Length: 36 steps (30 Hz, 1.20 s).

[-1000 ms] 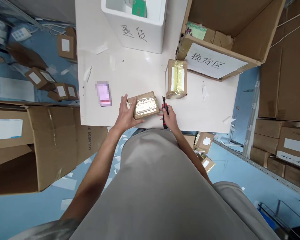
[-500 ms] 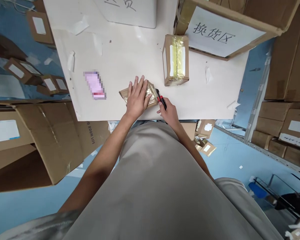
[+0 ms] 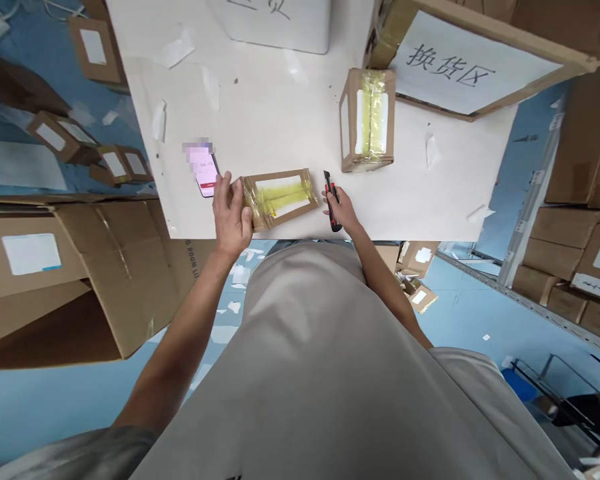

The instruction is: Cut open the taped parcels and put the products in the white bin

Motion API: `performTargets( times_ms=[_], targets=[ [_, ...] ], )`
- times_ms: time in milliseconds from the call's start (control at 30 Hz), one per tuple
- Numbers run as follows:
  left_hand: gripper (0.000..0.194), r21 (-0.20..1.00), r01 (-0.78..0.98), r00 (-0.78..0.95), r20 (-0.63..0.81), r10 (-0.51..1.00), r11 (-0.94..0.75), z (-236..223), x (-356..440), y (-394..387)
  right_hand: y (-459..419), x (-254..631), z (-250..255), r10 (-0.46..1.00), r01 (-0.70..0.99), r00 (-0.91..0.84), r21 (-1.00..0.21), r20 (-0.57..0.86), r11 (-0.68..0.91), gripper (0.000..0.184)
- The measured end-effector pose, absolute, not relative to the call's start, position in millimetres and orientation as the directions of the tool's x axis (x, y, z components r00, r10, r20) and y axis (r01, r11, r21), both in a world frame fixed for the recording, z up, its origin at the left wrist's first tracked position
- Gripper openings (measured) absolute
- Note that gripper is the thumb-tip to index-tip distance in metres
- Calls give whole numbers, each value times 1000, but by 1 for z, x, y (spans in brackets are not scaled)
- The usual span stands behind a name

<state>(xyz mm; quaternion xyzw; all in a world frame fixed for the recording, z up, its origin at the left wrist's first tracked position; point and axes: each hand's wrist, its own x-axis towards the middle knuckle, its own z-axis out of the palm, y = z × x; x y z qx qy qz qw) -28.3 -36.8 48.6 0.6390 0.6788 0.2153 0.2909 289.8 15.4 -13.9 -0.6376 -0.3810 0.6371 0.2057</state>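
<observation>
A flat cardboard box (image 3: 283,195) lies near the front edge of the white table, its white label crossed by yellowish tape. At its left end is my left hand (image 3: 231,217), fingers stretched out, with the thumb side against or very close to the box; contact is hard to make out. My right hand (image 3: 344,210) grips a red and black utility knife (image 3: 332,203) to the right of the box, apart from it. The knife points away from me. Just beyond my left fingertips lies a phone (image 3: 204,172) with a pink screen.
A taller taped carton (image 3: 367,123) stands behind the knife. Behind it is a big open box (image 3: 473,67) with a handwritten sign. A white bin (image 3: 285,27) sits at the back. Scraps of paper (image 3: 179,48) lie about. A large open carton (image 3: 115,267) stands left of the table (image 3: 275,107).
My left hand has moved from the top of the box to its left end. The box now shows its labelled, taped face. The knife has come away from the box's right end.
</observation>
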Motion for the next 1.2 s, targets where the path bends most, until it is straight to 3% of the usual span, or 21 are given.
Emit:
performTargets(
  times_ms=[133,333,500,600,700,900,1200],
  targets=[
    [83,710,692,-63,-117,991,128,61,-40,-60,15,267,-10,753,190,-181,-774,-633,-605,41],
    [90,821,517,-60,-247,967,242,37,-20,-66,-10,293,32,823,393,4,-755,-569,-524,53],
    [83,848,356,-76,-392,917,392,8,3,-43,-17,306,64,827,686,104,-562,-552,-462,58],
    [66,841,397,-92,-363,927,369,-1,-2,-23,-20,296,82,865,849,132,-395,-485,-351,59],
    [48,855,429,-22,-313,950,292,-9,-17,-1,-29,271,102,895,904,68,-352,-441,-242,58],
    [38,867,432,98,-320,942,250,-20,-36,28,-36,187,128,755,958,-149,-283,-638,-50,59],
    [32,881,404,150,-330,932,247,-27,-39,43,-27,126,123,684,994,-40,-97,-728,-45,62]
  ],
)
